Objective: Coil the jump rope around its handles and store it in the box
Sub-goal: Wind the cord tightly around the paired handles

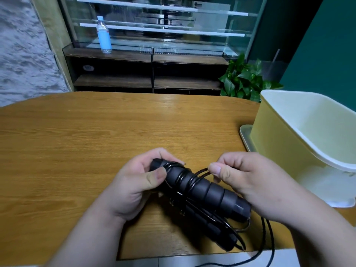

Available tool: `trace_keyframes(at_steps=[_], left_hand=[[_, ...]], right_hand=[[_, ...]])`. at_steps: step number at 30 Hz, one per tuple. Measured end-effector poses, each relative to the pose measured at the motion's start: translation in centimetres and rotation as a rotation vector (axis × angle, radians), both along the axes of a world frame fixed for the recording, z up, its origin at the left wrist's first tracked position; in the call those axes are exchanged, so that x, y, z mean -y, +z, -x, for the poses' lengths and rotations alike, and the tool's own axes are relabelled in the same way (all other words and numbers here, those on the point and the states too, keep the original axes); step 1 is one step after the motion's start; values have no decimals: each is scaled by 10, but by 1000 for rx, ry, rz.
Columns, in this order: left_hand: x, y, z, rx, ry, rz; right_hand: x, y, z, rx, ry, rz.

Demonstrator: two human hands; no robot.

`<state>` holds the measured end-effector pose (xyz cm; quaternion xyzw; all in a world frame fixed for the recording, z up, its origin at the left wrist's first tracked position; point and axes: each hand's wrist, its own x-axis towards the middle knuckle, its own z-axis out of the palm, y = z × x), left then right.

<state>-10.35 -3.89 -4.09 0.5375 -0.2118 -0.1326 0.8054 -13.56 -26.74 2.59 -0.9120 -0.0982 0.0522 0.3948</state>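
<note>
Two black ribbed jump rope handles (209, 191) lie together, slanting from upper left to lower right above the wooden table (96, 135). My left hand (138, 182) grips their upper ends, thumb on top. A few turns of the thin black rope (189, 178) circle the handles. My right hand (242, 178) pinches a loop of rope just right of the coils. Loose rope trails off the table's near edge at the lower right. The pale yellow box (277, 137) stands open at the right, its inside bare.
The box sits on a grey lid or tray (245, 134). A leafy plant (244, 79) stands behind the table's far right corner. A dark shelf unit with a glass case holds a water bottle (104, 35) beyond the table.
</note>
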Motion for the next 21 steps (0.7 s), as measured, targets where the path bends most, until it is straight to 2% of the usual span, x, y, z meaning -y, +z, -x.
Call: trace_keyframes(at_steps=[4,10,16,21], left_hand=[[3,-1,0,-69,63,131],[10,0,-4,-189,200,258],[16,4,-7,-379,332,451],[1,-1,-18,-444,582,365]], right_hand=[[0,-7,-3,-171,45,-242],[-9,-10,-2,-74,53,-253],[-21,-23,-2,-10,-89,13],[-26,-22,1,-18,-98,151]])
